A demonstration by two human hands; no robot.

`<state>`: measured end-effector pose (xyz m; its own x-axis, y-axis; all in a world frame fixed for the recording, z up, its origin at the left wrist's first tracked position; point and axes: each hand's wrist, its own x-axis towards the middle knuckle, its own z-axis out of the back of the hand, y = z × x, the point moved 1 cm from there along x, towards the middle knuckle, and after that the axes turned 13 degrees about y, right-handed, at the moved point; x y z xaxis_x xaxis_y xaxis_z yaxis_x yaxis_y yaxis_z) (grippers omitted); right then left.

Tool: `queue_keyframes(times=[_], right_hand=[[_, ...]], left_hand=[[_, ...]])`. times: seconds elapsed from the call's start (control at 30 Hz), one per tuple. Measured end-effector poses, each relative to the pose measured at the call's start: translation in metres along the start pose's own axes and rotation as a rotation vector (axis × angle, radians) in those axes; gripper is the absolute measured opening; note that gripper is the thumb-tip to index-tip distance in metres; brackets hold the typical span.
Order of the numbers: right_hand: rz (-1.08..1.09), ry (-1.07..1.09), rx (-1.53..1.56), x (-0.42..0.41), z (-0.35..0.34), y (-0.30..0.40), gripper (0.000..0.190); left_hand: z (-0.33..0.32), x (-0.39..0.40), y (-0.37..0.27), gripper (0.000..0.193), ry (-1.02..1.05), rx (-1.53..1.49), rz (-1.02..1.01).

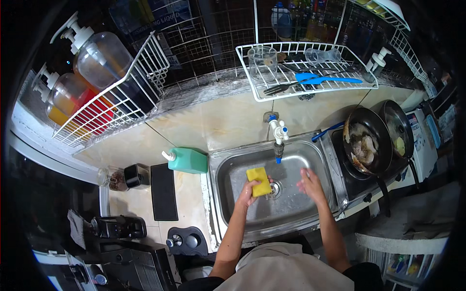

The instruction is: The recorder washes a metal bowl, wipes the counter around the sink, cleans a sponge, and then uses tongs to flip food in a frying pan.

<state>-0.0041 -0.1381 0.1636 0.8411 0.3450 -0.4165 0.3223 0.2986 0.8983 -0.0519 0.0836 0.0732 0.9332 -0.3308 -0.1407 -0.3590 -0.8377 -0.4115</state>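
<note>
My left hand [248, 193] grips a yellow sponge [259, 180] above the stainless steel sink [233, 214], over the left side of the drain strainer [276, 189]. The thumb lies across the sponge's face. On the right side of the basin, my right hand [309, 183] is held up with its fingers apart and nothing in it. Between and beyond both hands, a white tap [279, 131] with a blue nozzle points down into the sink. I see no stream of water from it. A green jug [188, 160] with a white spout stands just left of the sink.
Right of the sink, frying pans [367, 142] sit on a gas stove [358, 189], handles toward me. A white wire rack [309, 96] above the tap holds a glass and utensils. Pump bottles fill the left wire basket [109, 98]. A black mat [164, 192] lies on the left counter.
</note>
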Motion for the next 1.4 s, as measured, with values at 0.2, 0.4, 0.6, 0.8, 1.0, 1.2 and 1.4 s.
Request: queue_keyframes(times=[0.2,0.4,0.6,0.8,1.0,1.2,1.4], right_hand=[[-0.178,0.001,-0.010,-0.045,0.006,-0.084,0.046],[-0.183,0.051,0.108,-0.059,-0.011,-0.100,0.037],[-0.122,0.037,-0.005,-0.051,-0.007,-0.093,0.036],[-0.128,0.068,0.028,-0.055,-0.014,-0.091,0.037],[-0.155,0.108,0.036,-0.059,-0.015,-0.100,0.036],[-0.188,0.074,0.043,-0.062,-0.011,-0.102,0.034],[-0.181,0.119,0.049,-0.064,-0.024,-0.091,0.034]], left_hand=[[-0.046,0.007,-0.062,0.043,-0.150,0.804,0.148],[-0.065,0.015,-0.081,0.044,-0.173,1.169,0.214],[-0.116,0.006,-0.108,0.034,-0.169,1.184,-0.048],[-0.121,0.000,-0.110,0.033,-0.074,1.314,-0.018],[-0.167,-0.011,-0.129,0.051,0.123,1.205,-0.220],[-0.193,-0.018,-0.138,0.075,0.203,1.213,-0.429],[0.024,-0.013,-0.050,0.055,-0.468,1.435,0.055]])
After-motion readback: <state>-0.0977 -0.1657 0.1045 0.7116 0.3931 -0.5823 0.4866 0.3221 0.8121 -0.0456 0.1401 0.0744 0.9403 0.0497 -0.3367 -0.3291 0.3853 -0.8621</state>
